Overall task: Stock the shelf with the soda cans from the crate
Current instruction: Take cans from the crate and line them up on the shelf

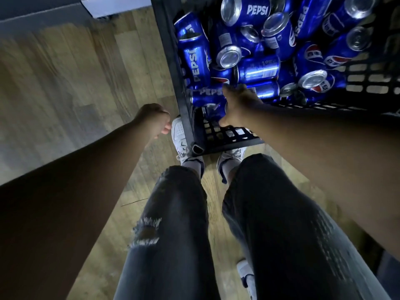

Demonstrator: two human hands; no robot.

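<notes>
A black plastic crate (pixel 186 118) stands on the floor in front of me, holding several blue Pepsi cans (pixel 257 68) piled at all angles. My right hand (pixel 238 105) reaches down into the crate's near corner with fingers spread, just over a lying can (pixel 205 96); I cannot see a grip on it. My left hand (pixel 154 120) hangs outside the crate's left wall, fingers loosely curled, holding nothing.
The wood-look floor (pixel 75 87) stretches to the left of the crate. A grey ledge (pixel 39 20) and a white box (pixel 114 5) lie at the top left. My legs in dark jeans and white shoes (pixel 179 135) stand against the crate's near corner.
</notes>
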